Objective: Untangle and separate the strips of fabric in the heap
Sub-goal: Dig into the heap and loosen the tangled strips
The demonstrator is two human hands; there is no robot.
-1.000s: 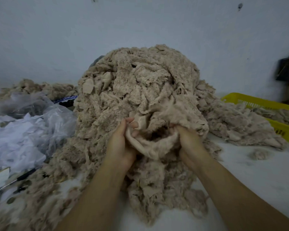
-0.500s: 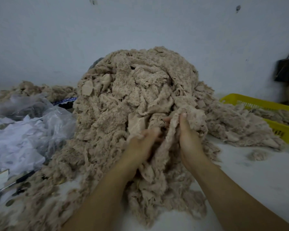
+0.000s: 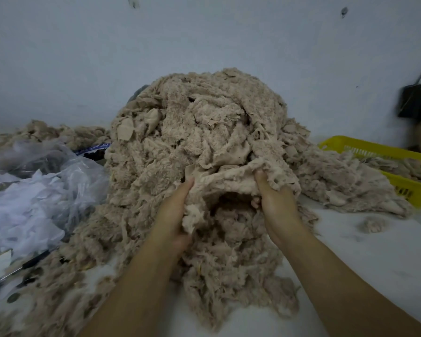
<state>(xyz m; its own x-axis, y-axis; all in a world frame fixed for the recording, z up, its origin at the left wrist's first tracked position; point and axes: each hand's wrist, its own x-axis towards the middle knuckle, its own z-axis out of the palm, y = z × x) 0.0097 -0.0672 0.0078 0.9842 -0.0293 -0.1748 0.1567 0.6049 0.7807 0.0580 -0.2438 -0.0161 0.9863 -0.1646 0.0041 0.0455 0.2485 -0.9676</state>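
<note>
- Spreading one wide tan fleecy strip (image 3: 229,181) across the near face of the big heap of tangled tan fleecy fabric strips (image 3: 199,132). The heap sits mid-bench, backed against the wall.
- Hands?
- Left hand (image 3: 174,215): fingers curled round the strip's left end, thumb laid up along it. Right hand (image 3: 276,203): thumb on top of the right end, fingers tucked under, pinching it. The strip spans between them with a dark hollow below.
- Why hold both ends?
- Opening the width shows where it snags. My read: the top edge is caught under the pieces above.
- So it's not free?
- No. The upper edge runs straight into the heap.
- Where do freed ones go?
- Likely the yellow slotted plastic basket (image 3: 374,152) at the bench's right edge. It holds tan pieces, and a spill of them runs from the heap towards it. That's a guess.
- Left side?
- A clear plastic bag of white scraps (image 3: 46,190) at the left edge, touching the heap's foot. There's a dark-handled tool (image 3: 17,271) near the front-left corner; can't tell what it is.
- Risk?
- Fleece clings, so a hard pull drags neighbours out onto the white bench (image 3: 374,263). Most of the heap is unsorted, so it's early days.
</note>
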